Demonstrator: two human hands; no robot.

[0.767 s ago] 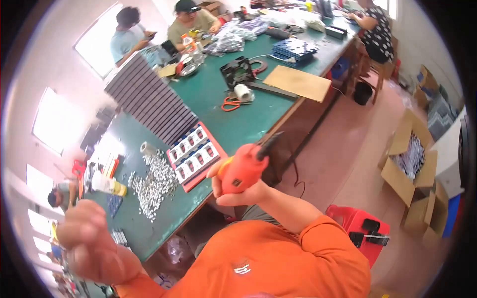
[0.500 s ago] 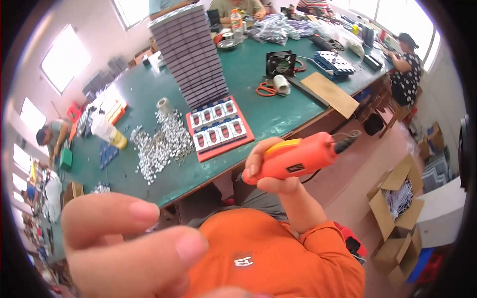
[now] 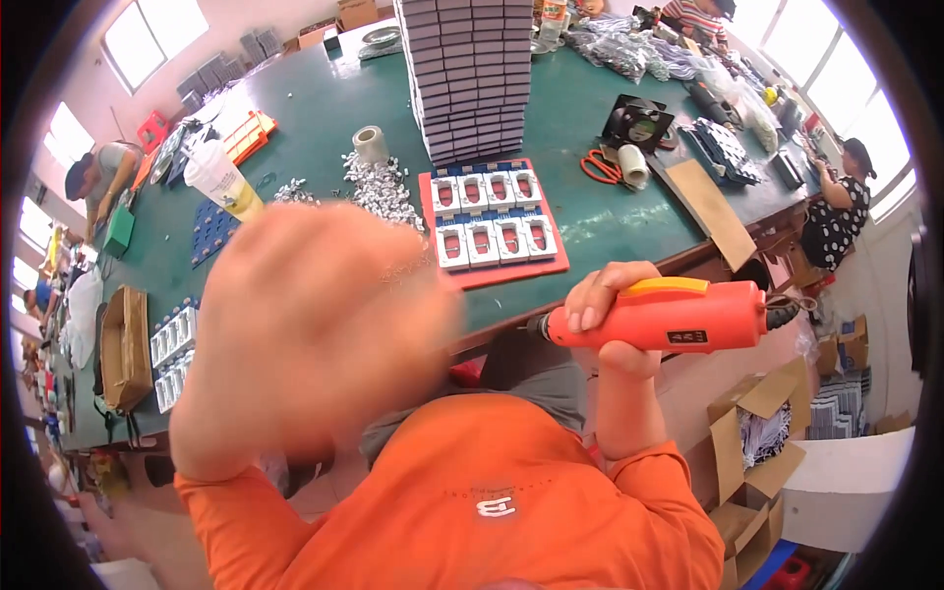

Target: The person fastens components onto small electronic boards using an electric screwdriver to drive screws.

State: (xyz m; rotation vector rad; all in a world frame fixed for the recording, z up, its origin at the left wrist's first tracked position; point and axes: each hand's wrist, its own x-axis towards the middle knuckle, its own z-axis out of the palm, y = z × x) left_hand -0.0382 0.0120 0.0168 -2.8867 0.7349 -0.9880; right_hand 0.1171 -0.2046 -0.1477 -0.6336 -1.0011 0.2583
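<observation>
My right hand (image 3: 621, 300) is wrapped round a red electric screwdriver (image 3: 723, 317) with a yellow lever, held level off the table's near edge, its black tip pointing left. Close to the camera, my left hand (image 3: 315, 329) is smeared by motion, so its fingers cannot be made out. It covers part of a heap of small white pieces (image 3: 382, 192). Beyond the hands, a red board (image 3: 511, 277) lies on the table, bearing two rows of white plastic housings (image 3: 497, 239) with dark red openings and blue parts between them.
Behind the board rises a tall stack of grey blocks (image 3: 467, 88). A tape roll (image 3: 370, 145), drink cup (image 3: 218, 179), orange scissors (image 3: 600, 167), black fan (image 3: 634, 123) and cardboard strip (image 3: 710, 211) lie around the green table (image 3: 315, 98). Open cartons (image 3: 762, 423) stand right. Several people sit farther off.
My left hand, its thumb and fingers visible before, has moved up and forward and blurred. The screwdriver in my right hand has turned more level. The whole view has shifted.
</observation>
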